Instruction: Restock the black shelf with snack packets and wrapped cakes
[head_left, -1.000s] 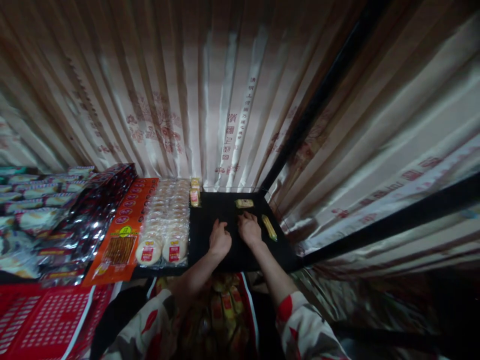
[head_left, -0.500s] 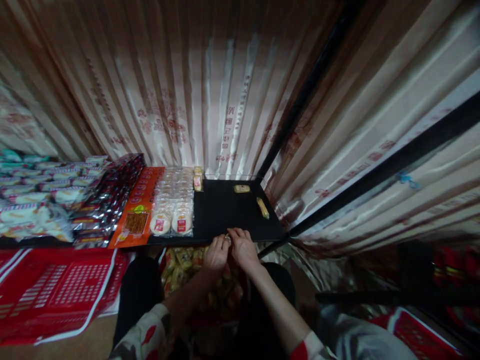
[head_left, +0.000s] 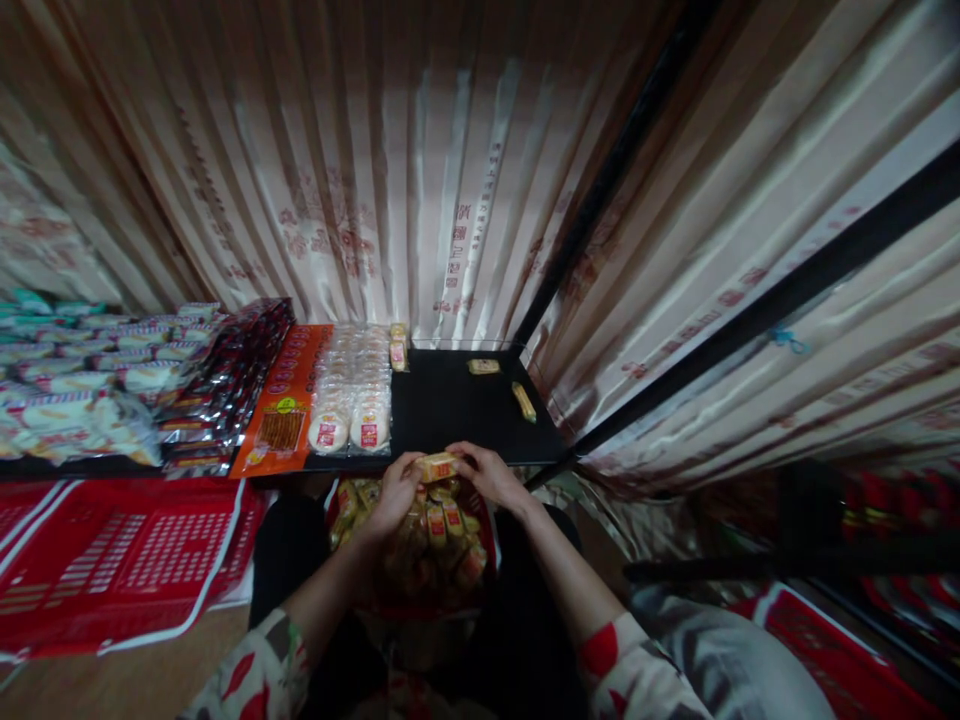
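Observation:
A small yellow-wrapped snack with a red label (head_left: 437, 467) is stretched between my two hands, level with the front edge of the black shelf (head_left: 435, 410). My left hand (head_left: 397, 490) pinches its left end and my right hand (head_left: 487, 473) grips its right end. Below them, between my knees, a red basket (head_left: 493, 545) is filled with similar wrapped snacks (head_left: 442, 520). On the shelf, one wrapped snack (head_left: 484, 367) lies near the back, another (head_left: 523, 402) lies slanted near the right edge, and a few (head_left: 398, 350) sit beside the round packaged crackers.
Left along the shelf are round white crackers (head_left: 349, 430), an orange bag (head_left: 281, 400), dark red packets (head_left: 217, 400) and white packs (head_left: 82, 420). A red basket (head_left: 142, 560) stands at lower left. Black poles (head_left: 600, 190) and pleated curtains (head_left: 337, 150) enclose the shelf. A grey-clothed knee (head_left: 720, 660) shows at right.
My hands, close together at the shelf edge before, have moved apart slightly, and the wrapped snack now shows between them. The view has shifted a little, exposing more of the filled basket.

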